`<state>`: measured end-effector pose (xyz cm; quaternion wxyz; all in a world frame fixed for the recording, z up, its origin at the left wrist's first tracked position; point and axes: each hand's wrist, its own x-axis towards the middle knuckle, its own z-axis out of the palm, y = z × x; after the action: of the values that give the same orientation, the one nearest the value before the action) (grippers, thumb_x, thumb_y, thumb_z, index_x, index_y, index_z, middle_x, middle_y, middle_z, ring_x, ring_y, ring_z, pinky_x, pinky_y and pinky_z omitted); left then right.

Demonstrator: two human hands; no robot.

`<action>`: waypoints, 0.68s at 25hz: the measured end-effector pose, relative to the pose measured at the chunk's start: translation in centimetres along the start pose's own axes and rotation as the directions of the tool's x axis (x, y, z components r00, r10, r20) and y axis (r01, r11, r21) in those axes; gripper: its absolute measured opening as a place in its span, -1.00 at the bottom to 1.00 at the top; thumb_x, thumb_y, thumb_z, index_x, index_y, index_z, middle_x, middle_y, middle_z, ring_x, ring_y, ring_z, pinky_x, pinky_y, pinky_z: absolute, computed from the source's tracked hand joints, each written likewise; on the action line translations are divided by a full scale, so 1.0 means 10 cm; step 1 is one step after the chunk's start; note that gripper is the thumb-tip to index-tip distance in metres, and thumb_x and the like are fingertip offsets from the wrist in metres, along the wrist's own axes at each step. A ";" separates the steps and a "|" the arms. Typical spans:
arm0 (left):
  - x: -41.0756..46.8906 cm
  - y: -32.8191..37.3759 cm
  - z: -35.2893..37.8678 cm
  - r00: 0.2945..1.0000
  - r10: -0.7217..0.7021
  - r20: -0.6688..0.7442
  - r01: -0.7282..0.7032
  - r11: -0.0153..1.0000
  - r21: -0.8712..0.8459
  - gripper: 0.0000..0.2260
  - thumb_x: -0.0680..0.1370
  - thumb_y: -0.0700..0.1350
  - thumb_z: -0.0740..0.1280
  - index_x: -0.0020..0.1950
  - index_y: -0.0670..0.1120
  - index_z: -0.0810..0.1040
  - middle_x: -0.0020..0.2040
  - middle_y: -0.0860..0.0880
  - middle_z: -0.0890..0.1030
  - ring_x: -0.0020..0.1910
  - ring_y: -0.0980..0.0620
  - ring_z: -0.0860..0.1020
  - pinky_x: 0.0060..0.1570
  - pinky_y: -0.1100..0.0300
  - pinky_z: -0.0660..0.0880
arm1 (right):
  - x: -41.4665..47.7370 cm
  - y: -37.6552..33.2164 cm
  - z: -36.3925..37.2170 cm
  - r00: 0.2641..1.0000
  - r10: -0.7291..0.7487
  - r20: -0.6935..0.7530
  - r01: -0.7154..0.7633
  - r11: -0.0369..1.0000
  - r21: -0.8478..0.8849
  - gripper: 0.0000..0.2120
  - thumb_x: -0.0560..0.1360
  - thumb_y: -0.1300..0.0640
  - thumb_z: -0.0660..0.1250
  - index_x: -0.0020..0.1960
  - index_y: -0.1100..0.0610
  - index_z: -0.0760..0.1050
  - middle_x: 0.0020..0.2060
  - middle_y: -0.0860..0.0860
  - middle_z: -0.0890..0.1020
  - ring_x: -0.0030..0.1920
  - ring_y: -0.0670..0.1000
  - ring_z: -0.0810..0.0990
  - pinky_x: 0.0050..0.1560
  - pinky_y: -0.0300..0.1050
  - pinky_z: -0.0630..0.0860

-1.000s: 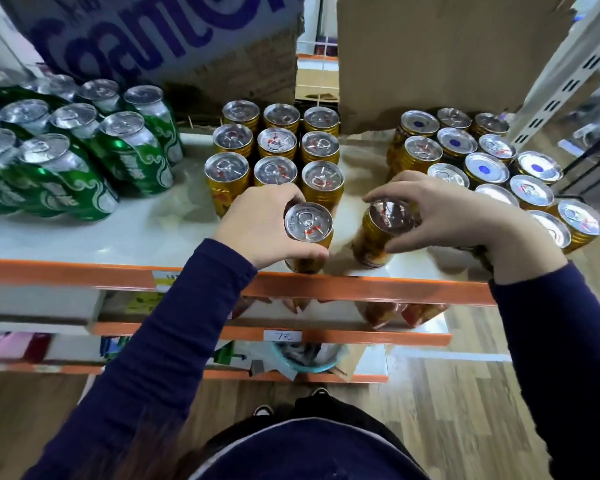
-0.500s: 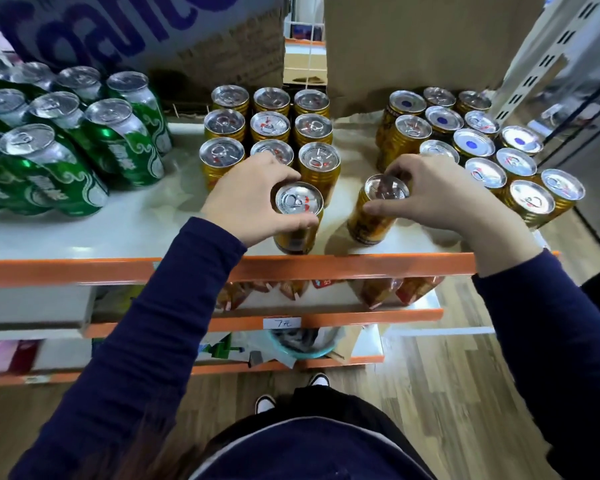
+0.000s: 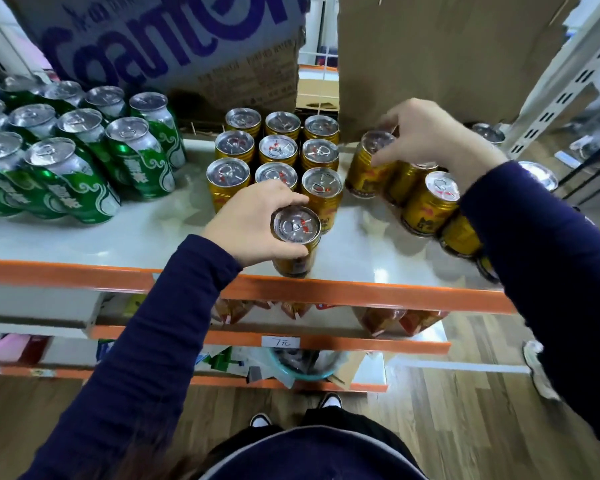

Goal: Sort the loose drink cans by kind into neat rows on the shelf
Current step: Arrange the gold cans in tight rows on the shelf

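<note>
Seemingly rigid, slick, weighty if full: left hand curls round the front gold can below its rim; right hand likewise pinches the rear gold can.

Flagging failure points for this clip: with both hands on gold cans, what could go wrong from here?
1. The left hand holds the front gold can right at the shelf's orange front rail; set down there, it might tip off.
2. The right hand pinches the back gold can near its top only; it could slip.
3. The right sleeve lies over the loose gold cans and may knock them.
</note>
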<state>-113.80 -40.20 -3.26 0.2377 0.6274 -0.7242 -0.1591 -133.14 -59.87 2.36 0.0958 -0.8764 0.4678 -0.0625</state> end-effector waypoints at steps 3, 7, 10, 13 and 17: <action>0.00 0.04 0.01 0.998 -0.064 -0.006 0.064 0.998 -0.012 -0.38 0.27 0.09 0.59 0.27 -0.07 0.57 0.07 -0.03 0.52 0.07 0.02 0.49 0.09 0.07 0.45 | 0.42 0.06 0.04 0.998 -0.042 0.041 0.043 0.998 -0.044 -0.46 0.32 0.07 0.52 0.25 0.21 0.54 0.08 0.18 0.61 -0.03 0.11 0.50 -0.09 -0.08 0.45; -0.01 0.06 0.03 0.994 -0.111 -0.011 0.111 0.993 -0.046 -0.36 0.25 0.11 0.59 0.27 -0.05 0.56 0.03 0.03 0.48 0.04 0.09 0.47 0.07 0.19 0.43 | 0.70 0.10 0.16 0.991 -0.084 0.103 0.086 0.996 -0.018 -0.45 0.35 0.03 0.51 0.28 0.20 0.51 0.06 0.14 0.59 -0.06 0.07 0.48 -0.11 -0.10 0.42; -0.01 0.03 0.01 0.989 -0.147 -0.002 0.147 0.989 -0.020 -0.31 0.23 0.18 0.56 0.29 -0.04 0.55 0.09 0.07 0.51 0.09 0.12 0.47 0.11 0.23 0.42 | 0.78 0.15 0.21 0.987 -0.088 0.134 0.088 0.996 0.005 -0.47 0.35 -0.02 0.51 0.24 0.19 0.54 0.02 0.12 0.61 -0.08 0.07 0.53 -0.15 -0.10 0.46; -0.01 0.05 0.01 0.985 -0.173 -0.026 0.173 0.985 -0.006 -0.34 0.20 0.24 0.54 0.22 -0.02 0.59 0.02 0.10 0.52 0.05 0.12 0.50 0.08 0.20 0.46 | 0.81 0.19 0.20 0.986 -0.088 0.144 0.087 0.996 0.014 -0.48 0.31 -0.09 0.52 0.16 0.17 0.58 -0.07 0.09 0.63 -0.13 0.05 0.56 -0.27 -0.14 0.46; 0.02 0.11 0.04 0.978 -0.194 -0.074 0.196 0.980 0.019 -0.41 0.18 0.27 0.53 0.10 0.01 0.60 -0.05 0.10 0.52 -0.02 0.10 0.50 -0.06 0.20 0.47 | 0.74 0.20 0.21 0.986 -0.105 0.127 0.105 0.994 0.005 -0.46 0.37 -0.14 0.48 0.21 0.18 0.56 0.01 0.11 0.61 -0.06 0.08 0.53 -0.16 -0.08 0.47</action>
<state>-114.99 -40.23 -3.03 0.2387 0.7037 -0.6523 -0.1496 -130.18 -66.90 -0.01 0.1212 -0.9021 0.4140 -0.0112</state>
